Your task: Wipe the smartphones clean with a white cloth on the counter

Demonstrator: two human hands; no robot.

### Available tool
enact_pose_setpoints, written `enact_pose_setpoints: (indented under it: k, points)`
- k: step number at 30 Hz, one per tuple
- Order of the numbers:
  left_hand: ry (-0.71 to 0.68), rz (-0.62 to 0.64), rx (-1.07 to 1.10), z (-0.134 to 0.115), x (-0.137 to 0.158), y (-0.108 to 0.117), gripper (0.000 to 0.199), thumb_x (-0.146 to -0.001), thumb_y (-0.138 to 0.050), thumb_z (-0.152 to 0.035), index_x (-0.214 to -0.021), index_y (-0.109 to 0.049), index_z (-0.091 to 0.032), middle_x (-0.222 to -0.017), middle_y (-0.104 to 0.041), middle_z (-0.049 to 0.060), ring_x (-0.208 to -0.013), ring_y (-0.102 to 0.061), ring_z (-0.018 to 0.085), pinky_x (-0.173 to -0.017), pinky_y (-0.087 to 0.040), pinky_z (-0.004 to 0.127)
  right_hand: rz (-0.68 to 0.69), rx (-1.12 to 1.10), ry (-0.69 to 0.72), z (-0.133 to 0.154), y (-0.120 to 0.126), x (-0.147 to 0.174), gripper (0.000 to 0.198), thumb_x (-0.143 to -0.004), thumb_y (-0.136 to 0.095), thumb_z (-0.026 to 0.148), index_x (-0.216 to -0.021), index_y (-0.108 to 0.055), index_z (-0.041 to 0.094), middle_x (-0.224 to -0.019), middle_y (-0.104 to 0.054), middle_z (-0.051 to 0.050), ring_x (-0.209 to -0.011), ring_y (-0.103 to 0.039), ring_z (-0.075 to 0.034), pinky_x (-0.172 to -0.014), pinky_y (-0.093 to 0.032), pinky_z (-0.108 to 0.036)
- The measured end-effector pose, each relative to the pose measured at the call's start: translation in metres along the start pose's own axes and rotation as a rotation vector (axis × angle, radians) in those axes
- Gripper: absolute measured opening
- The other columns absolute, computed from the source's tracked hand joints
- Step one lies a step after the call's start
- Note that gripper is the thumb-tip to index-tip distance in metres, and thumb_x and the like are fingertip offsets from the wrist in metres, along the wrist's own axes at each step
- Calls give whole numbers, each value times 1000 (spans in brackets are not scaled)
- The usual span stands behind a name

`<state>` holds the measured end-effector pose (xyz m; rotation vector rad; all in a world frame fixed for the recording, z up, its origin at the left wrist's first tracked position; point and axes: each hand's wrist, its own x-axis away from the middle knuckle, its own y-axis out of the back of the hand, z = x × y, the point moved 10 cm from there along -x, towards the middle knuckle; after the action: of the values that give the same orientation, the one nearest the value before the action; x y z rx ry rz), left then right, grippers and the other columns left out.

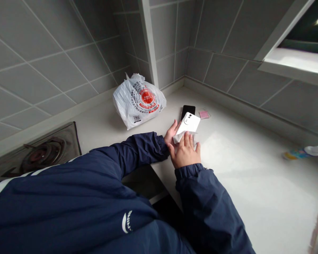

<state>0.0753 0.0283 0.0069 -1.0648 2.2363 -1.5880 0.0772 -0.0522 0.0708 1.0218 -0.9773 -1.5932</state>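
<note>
My left hand (170,131) holds a white smartphone (193,122) from its left side and underneath, its camera side facing up. Over the lower end of the phone lies a thin white wipe (178,137). My right hand (187,152) presses the wipe against the phone's back with its fingers stretched out. Just beyond the phone, a black smartphone (188,109) lies on the counter, partly covered from view by the white one. To its right is a small pink item (204,114) in what looks like a clear sleeve.
A white plastic bag (137,102) with red and black print stands on the counter (228,151) at the back left. A gas stove (42,151) is at the left. A bottle (299,153) lies at the far right. Grey tiled walls meet behind the counter.
</note>
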Motion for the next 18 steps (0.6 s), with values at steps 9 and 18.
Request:
enact_pose_setpoints:
  k: [9,18]
  points:
    - [-57,68,-9,9,4,-21,63,-109,-16,-48,-158,-41,-16,-133,-69,13,-123,-67,22,-118,-36,35,-67,-11,-100,-44,5,-20,82,-103,-31,58,-158,-29,-2,-168,-23,-24,-154,-30,-38,-119,-28,-70]
    - [40,67,-190,24,7,2,55,-108,-30,-42,-156,-45,-22,-127,-72,12,-112,-73,26,-111,-47,42,-205,30,-13,-62,13,-30,85,-102,-31,59,-165,-6,9,-171,-16,-22,-159,-18,-34,-117,-32,-67]
